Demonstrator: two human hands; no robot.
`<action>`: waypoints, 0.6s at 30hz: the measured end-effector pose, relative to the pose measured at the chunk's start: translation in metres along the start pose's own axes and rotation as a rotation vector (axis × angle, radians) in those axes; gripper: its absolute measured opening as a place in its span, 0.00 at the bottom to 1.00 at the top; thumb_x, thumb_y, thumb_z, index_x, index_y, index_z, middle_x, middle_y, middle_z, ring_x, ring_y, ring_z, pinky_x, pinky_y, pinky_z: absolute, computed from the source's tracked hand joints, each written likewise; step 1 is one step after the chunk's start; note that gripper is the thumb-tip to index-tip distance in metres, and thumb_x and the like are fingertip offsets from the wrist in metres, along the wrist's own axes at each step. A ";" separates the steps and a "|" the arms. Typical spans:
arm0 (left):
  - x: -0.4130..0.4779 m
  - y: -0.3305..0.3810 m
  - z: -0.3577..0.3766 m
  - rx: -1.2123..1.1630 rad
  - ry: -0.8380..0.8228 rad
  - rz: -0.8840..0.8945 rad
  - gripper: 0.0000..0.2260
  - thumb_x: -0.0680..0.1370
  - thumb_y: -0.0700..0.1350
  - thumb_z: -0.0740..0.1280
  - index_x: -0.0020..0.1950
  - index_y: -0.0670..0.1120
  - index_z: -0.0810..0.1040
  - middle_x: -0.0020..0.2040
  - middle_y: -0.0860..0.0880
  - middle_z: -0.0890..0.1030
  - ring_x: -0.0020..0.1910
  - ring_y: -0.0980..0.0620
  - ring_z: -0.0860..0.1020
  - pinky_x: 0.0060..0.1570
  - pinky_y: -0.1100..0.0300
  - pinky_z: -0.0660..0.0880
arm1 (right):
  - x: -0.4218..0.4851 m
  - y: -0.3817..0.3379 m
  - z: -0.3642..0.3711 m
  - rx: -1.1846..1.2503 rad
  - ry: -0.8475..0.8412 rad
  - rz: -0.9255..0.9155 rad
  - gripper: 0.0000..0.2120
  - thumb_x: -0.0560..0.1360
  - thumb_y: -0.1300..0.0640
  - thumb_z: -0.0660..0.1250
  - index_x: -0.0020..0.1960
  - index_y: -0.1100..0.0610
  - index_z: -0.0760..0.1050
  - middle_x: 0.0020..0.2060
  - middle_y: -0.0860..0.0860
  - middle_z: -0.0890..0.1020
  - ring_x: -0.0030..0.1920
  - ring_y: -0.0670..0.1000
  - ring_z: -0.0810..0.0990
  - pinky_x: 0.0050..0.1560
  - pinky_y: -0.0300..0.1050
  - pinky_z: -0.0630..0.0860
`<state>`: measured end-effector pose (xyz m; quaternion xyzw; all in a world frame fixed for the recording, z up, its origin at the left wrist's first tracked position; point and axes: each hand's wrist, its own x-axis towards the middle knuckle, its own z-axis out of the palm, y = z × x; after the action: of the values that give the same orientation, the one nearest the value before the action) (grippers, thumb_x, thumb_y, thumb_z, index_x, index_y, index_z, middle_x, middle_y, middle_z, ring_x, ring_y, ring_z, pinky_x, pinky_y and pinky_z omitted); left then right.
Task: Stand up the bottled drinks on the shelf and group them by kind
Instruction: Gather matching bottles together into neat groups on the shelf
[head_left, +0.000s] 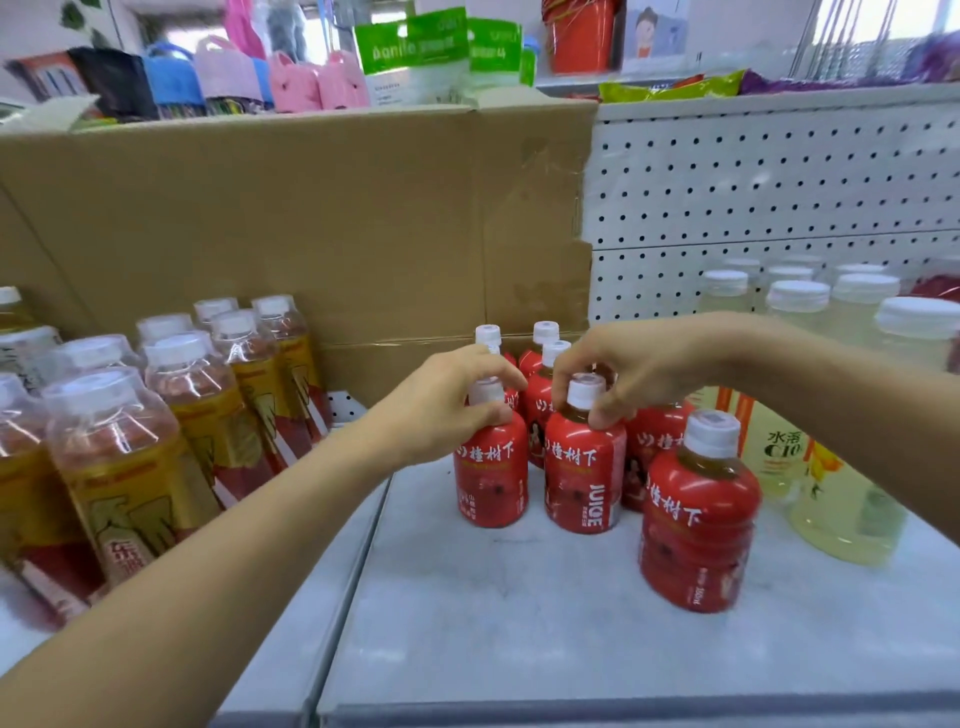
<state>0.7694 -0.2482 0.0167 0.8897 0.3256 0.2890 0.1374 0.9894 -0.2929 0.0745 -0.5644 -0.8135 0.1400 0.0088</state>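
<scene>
"The left grip (452, 410) is curled round the neck of the left red bottle (491, 478), thumb and fingers closed just under its white cap."

"And the right grip (628, 374)?"

"It's pinching the cap of the right red bottle (582, 478), with fingertips on either side. Both bottles stand upright on the shelf (519, 634), long axis straight up, each taken from above."

"Where on the shelf?"

"In the middle, side by side at the near edge of the red cluster (657, 457). Whether they touch it, I can't tell. The tea bottles (130, 467) stand well apart on the left, and the pale yellow drinks (841, 519) are on the right."

"Anything out of line?"

"A stray red bottle (698, 530), also upright, stands nearer to us and to the right of the pair, apart from the rest of its kind. It's on the right grip's side, so I'd say that one has the shorter reach. It would have to let go first, then take the stray by the neck and move it far and left into the group."
</scene>
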 end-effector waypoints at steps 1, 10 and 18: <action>-0.001 0.001 0.002 0.010 0.021 -0.007 0.11 0.76 0.41 0.73 0.57 0.52 0.81 0.49 0.61 0.76 0.52 0.58 0.75 0.53 0.63 0.73 | 0.001 0.000 0.000 -0.002 -0.006 0.004 0.14 0.74 0.61 0.73 0.57 0.49 0.78 0.46 0.55 0.83 0.38 0.51 0.81 0.41 0.45 0.78; -0.001 0.004 0.003 -0.016 -0.012 -0.053 0.12 0.78 0.41 0.71 0.59 0.53 0.80 0.52 0.61 0.77 0.53 0.57 0.76 0.51 0.67 0.74 | -0.001 -0.001 0.000 -0.074 0.030 0.045 0.09 0.74 0.51 0.73 0.51 0.53 0.79 0.45 0.50 0.83 0.44 0.54 0.84 0.47 0.54 0.82; 0.000 0.012 0.007 0.102 -0.005 -0.118 0.12 0.76 0.50 0.72 0.59 0.53 0.78 0.53 0.56 0.76 0.52 0.56 0.75 0.51 0.61 0.73 | -0.002 -0.005 0.010 -0.209 0.179 0.074 0.21 0.72 0.37 0.70 0.43 0.56 0.76 0.36 0.47 0.78 0.35 0.47 0.75 0.35 0.44 0.70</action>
<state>0.7794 -0.2581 0.0167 0.8755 0.3916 0.2612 0.1095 0.9835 -0.2989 0.0664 -0.6023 -0.7981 0.0041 0.0173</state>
